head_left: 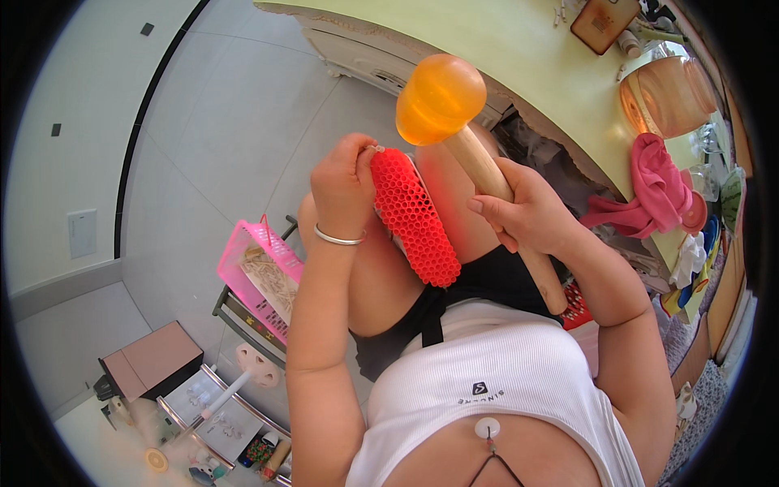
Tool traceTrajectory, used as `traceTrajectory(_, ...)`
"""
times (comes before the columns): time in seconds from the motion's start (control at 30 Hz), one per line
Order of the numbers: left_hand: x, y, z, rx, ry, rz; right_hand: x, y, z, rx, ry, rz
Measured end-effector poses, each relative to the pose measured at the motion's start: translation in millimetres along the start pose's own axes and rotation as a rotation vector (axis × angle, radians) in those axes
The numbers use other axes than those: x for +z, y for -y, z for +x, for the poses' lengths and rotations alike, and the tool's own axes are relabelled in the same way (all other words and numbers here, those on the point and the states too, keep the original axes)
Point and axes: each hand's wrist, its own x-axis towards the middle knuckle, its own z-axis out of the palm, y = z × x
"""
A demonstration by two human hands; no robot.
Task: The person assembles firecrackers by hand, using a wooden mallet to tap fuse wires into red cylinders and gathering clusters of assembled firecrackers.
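Note:
My right hand [531, 209] is wrapped round the wooden handle of a mallet [477, 158]. The mallet's bulky, translucent orange head is raised beyond my knees, and the handle's butt slants back toward my lap. Across my thighs lies a long red honeycomb-textured pad [415, 217], with a pale edge showing beneath it. At its far end, my left hand [345, 176] is closed with the fingers curled inward, pinching the pad's tip. The mallet's head is apart from the pad, up and to its right.
To my left, a pink plastic basket [280, 256] of pale sticks sits on a dark stand. A pale green tabletop [519, 73] curves along the far right, bearing an amber jar [667, 97] and a pink cloth [653, 183]. A trolley [231, 426] stands at lower left.

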Motion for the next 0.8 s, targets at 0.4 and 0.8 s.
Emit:
traceTrajectory(0.4,-4.9,13.0,-19.2,-0.292,0.031,-0.487,26.7,23.5,1.5,-0.316,0.026,-0.242)
traceTrajectory(0.8,-144.8,187.3,-192.6,-0.779,0.341,0.687,44.3,70.5,-6.5,-0.094,-0.076,-0.497)
